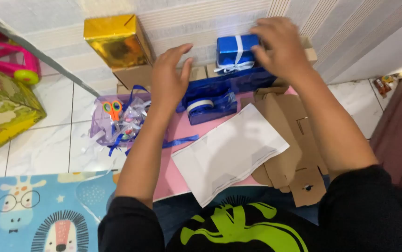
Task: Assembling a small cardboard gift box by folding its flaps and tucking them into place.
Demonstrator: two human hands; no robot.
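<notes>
1. Blue foil-wrapped gift box with a white ribbon sits against the striped wall, on top of a plain cardboard box.
2. Right hand rests on the gift box's right end, fingers curled over it; whether it actually clamps, cannot tell.
3. Left hand hovers spread and empty, left of the box, above a blue tape dispenser.
4. Handling guess: light, stiff, foil slippery and crease-prone; best held by opposite side faces, not the ribbon.
5. Nearby: flat die-cut brown cardboard, matte white paper sheet, pink mat, shiny gold box, clear purple tray with orange scissors and ribbon scraps.
</notes>
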